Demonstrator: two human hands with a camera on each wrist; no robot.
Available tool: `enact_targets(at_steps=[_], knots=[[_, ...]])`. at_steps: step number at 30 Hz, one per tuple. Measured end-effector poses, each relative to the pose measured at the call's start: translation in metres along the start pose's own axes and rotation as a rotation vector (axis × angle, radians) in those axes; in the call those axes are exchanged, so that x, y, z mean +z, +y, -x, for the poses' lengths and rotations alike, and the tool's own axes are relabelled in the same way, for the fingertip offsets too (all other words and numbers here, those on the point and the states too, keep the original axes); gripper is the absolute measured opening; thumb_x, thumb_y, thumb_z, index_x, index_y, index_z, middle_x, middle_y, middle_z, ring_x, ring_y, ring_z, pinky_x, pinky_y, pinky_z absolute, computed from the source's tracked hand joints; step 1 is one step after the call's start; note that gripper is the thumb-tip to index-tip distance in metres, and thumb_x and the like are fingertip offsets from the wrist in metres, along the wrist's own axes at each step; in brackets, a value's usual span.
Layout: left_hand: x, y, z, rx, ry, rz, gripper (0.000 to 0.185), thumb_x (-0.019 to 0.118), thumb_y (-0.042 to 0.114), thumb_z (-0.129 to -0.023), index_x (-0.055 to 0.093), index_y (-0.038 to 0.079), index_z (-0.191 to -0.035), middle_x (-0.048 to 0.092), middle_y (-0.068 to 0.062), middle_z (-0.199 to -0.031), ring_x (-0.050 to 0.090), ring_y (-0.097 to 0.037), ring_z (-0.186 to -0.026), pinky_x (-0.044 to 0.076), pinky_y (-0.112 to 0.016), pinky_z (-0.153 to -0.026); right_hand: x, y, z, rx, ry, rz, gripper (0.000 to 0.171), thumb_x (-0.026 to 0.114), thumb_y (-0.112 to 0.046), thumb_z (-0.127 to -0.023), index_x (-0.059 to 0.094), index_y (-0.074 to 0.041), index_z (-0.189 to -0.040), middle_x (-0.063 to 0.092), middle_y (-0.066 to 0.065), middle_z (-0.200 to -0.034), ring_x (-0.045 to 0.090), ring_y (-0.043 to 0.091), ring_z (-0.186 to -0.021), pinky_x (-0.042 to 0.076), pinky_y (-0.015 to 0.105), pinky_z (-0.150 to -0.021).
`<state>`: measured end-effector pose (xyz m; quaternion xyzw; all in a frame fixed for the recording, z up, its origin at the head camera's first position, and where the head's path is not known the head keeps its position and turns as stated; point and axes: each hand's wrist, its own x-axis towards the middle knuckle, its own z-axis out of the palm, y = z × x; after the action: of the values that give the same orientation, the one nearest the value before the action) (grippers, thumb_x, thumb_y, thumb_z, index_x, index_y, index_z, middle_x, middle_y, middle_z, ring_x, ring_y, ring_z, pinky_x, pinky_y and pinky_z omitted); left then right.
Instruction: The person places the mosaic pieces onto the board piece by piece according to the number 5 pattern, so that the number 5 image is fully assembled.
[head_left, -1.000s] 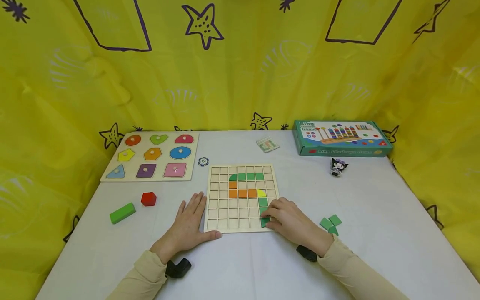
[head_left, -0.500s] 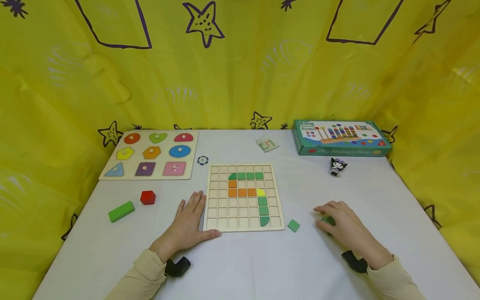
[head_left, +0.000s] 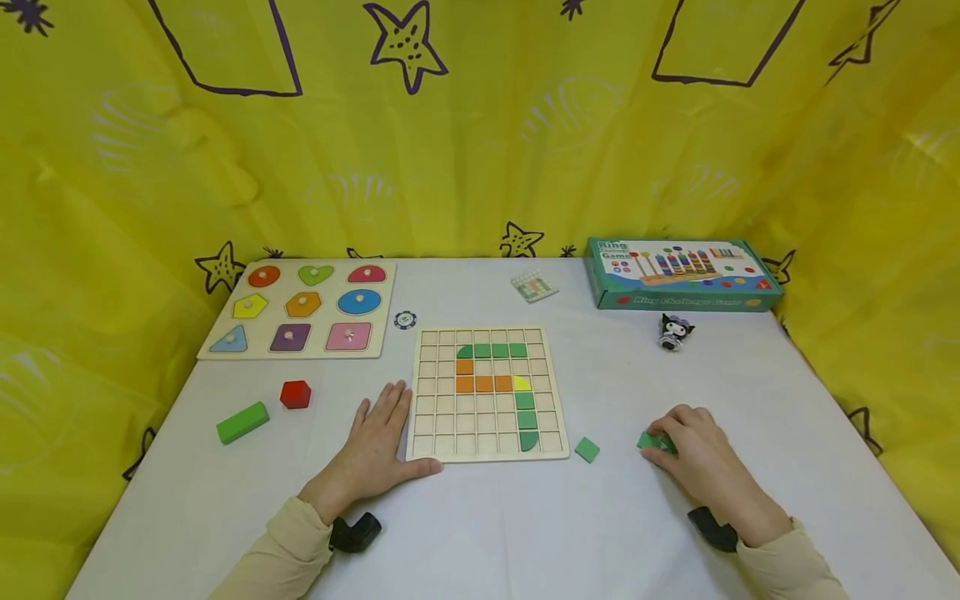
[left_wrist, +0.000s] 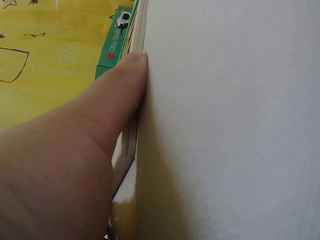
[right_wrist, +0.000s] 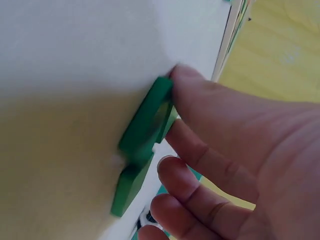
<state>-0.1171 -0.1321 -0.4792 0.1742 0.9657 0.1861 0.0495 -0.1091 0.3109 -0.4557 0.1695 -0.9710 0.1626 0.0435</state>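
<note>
A wooden grid board [head_left: 431,448] lies mid-table with green, orange and one yellow tile set in it. My left hand [head_left: 381,437] rests flat on the table against the board's left edge; in the left wrist view its thumb [left_wrist: 117,97] presses along the board's front edge [left_wrist: 131,147]. My right hand [head_left: 666,442] is to the right of the board, thumb and curled fingers pinching a green tile [head_left: 648,441] from a small pile. Two overlapping green tiles [right_wrist: 145,125] show in the right wrist view, the thumb [right_wrist: 210,100] on the upper one. Another green tile [head_left: 587,450] lies loose beside the board.
A shape puzzle [head_left: 300,310] sits back left, with a red block [head_left: 296,394] and green block [head_left: 242,422] in front of it. A chip [head_left: 406,320], a small card [head_left: 534,287], a ring game box [head_left: 682,275] and a figurine [head_left: 675,332] lie behind the board. Yellow curtains enclose the table.
My right hand left the board's lower right corner, moved right to the green tiles and closed on one. A loose green tile now lies beside the board. The left hand stayed put.
</note>
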Motion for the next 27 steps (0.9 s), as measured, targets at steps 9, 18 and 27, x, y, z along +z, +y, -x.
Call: enact_targets(at_steps=[9, 18, 27], knots=[[0.000, 0.003, -0.001, -0.015, -0.029, 0.014, 0.117, 0.062, 0.075, -0.077, 0.022, -0.006, -0.152, 0.015, -0.020, -0.159, 0.007, -0.036, -0.146, 0.002, -0.060, -0.113, 0.014, -0.041, -0.021, -0.126, 0.019, -0.118, 0.023, 0.078, -0.016, -0.084, 0.069, -0.006, -0.102, 0.063, -0.002, -0.096, 0.055, 0.020, -0.092, 0.048, 0.041, -0.079], [-0.001, 0.001, 0.000, -0.021, -0.023, -0.006, 0.118, 0.060, 0.077, -0.076, 0.021, -0.005, -0.152, 0.015, -0.019, -0.160, 0.006, -0.036, -0.146, 0.003, -0.060, -0.113, 0.033, -0.101, -0.051, -0.358, -0.051, -0.180, 0.018, 0.080, -0.021, -0.083, 0.066, -0.014, -0.091, 0.061, -0.008, -0.092, 0.052, 0.012, -0.089, 0.048, 0.032, -0.077], [-0.001, 0.001, 0.000, -0.017, -0.013, 0.005, 0.118, 0.060, 0.076, -0.076, 0.023, -0.006, -0.152, 0.016, -0.020, -0.159, 0.007, -0.036, -0.146, 0.003, -0.060, -0.112, 0.050, -0.123, -0.068, -0.477, -0.006, -0.099, 0.016, 0.082, -0.021, -0.081, 0.069, -0.013, -0.087, 0.061, -0.006, -0.087, 0.053, 0.014, -0.086, 0.046, 0.032, -0.078]])
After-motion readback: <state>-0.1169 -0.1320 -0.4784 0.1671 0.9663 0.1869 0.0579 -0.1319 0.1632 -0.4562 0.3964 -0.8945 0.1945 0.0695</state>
